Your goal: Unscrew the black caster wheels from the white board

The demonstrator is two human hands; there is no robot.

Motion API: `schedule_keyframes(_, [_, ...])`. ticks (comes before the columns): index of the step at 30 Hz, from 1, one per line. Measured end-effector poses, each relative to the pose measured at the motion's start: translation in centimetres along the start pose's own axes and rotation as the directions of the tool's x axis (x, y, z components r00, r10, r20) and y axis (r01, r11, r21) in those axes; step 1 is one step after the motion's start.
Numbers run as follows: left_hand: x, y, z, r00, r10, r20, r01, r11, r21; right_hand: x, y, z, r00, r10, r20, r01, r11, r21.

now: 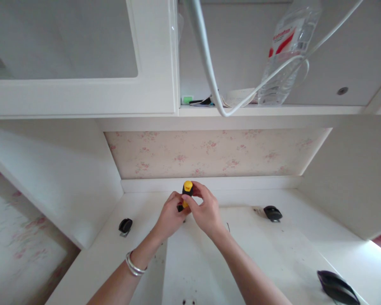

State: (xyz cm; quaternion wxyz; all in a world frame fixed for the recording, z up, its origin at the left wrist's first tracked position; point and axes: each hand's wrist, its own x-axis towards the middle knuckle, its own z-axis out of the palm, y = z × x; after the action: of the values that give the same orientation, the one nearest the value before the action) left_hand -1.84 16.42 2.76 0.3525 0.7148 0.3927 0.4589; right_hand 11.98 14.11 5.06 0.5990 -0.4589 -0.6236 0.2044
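My right hand [205, 207] grips a screwdriver [188, 188] with a stubby yellow-and-black handle, its yellow butt end facing up toward me. Its shaft and tip are hidden behind the fingers. Close against it, my left hand [172, 212] is closed around a small black part [180, 208], mostly covered, which looks like a caster. Both hands are over a white panel [197, 262] lying flat. Black casters stand on the white boards: one to the left [125, 225], another to the right [272, 213], and a third at the lower right [338, 288].
Overhead, a white cabinet [152, 97] juts forward. Its open shelf [273, 111] holds a clear plastic bottle [282, 63], papers and small items. A white cable [206, 55] hangs down in front. White side panels [349, 169] flank the work, with flowered wallpaper [209, 152] behind.
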Motion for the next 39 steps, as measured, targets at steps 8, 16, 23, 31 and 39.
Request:
schedule_keyframes(8, [0.0, 0.6, -0.1, 0.997, -0.01, 0.07, 0.018, 0.993, -0.115, -0.3, -0.4, -0.3, 0.998, 0.036, 0.051, -0.037, 0.999, 0.024])
schedule_keyframes(16, [0.8, 0.5, -0.1, 1.0, -0.021, -0.023, 0.021, 0.999, -0.031, 0.0, -0.7, -0.3, 0.997, 0.049, 0.061, -0.05, 0.999, 0.011])
schedule_keyframes(23, [0.8, 0.9, -0.4, 0.987, 0.028, 0.155, -0.002, 0.986, -0.167, 0.3, -1.4, -1.1, 0.972, 0.04, 0.232, -0.031, 0.999, -0.042])
schedule_keyframes(31, [0.8, -0.3, 0.5, 0.999, -0.001, 0.032, 0.006, 0.986, -0.165, 1.5, -2.5, -1.1, 0.992, -0.008, 0.126, 0.027, 0.988, -0.153])
schedule_keyframes(39, [1.0, 0.5, -0.5, 0.992, 0.048, 0.112, -0.022, 0.974, -0.227, 2.2, -2.8, -2.2, 0.969, -0.019, 0.247, 0.055, 0.989, -0.137])
